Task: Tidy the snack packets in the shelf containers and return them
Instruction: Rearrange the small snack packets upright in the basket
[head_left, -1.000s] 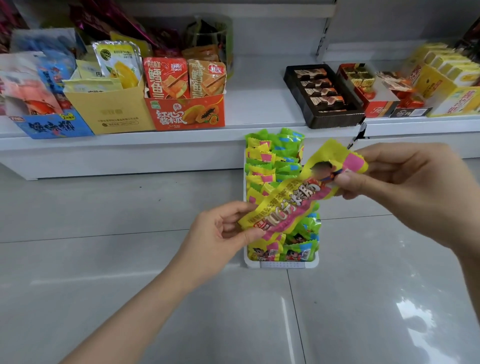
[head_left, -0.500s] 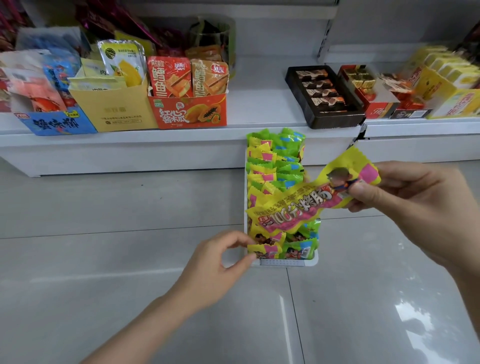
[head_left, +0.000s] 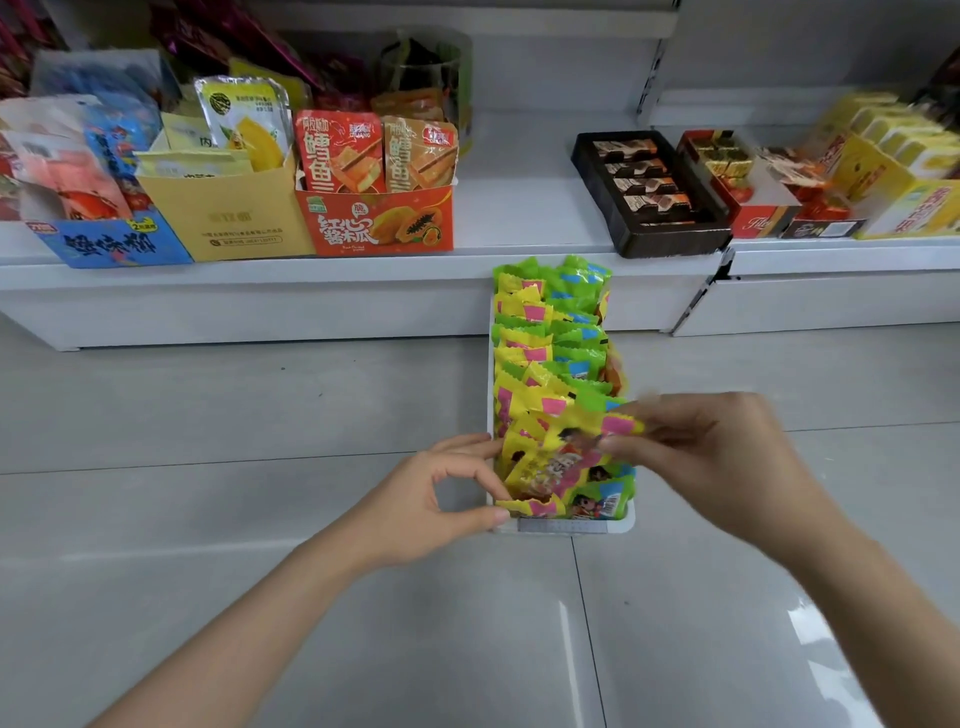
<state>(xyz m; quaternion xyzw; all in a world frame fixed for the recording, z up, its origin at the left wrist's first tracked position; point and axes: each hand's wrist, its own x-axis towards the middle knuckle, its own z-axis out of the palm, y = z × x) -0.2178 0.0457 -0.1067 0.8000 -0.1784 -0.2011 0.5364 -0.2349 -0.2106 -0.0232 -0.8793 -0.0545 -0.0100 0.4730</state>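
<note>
- The white container (head_left: 563, 526) sits on the tiled floor (head_left: 260, 519), its far end close against the base of the shelf (head_left: 519, 208); probably pulled down there so both hands can reach in from above.
- The snack packets (head_left: 545, 332), yellow and green, stand in two rows along its length, packed on edge and leaning.
- The right hand (head_left: 727, 467) pinches the top corner of one yellow packet (head_left: 561, 462) between thumb and fingertips, the other fingers loosely curled; the packet hangs over the near end of the yellow row, seemingly being slotted back among the others. The hand is motion-blurred, so the exact contact is hard to read.
- The left hand (head_left: 441, 499) is half open and holds nothing: its fingers touch the container's left wall and the near packets, the thumb at the near left corner, likely steadying the tray and parting the row.
- Open floor lies left, right and toward the person, so the hands have free room on three sides.
- The far end is hemmed in by the shelf base.
- On the shelf, a bare stretch between the orange box (head_left: 379, 223) and the black tray (head_left: 649, 192) looks like the container's place for the return.
</note>
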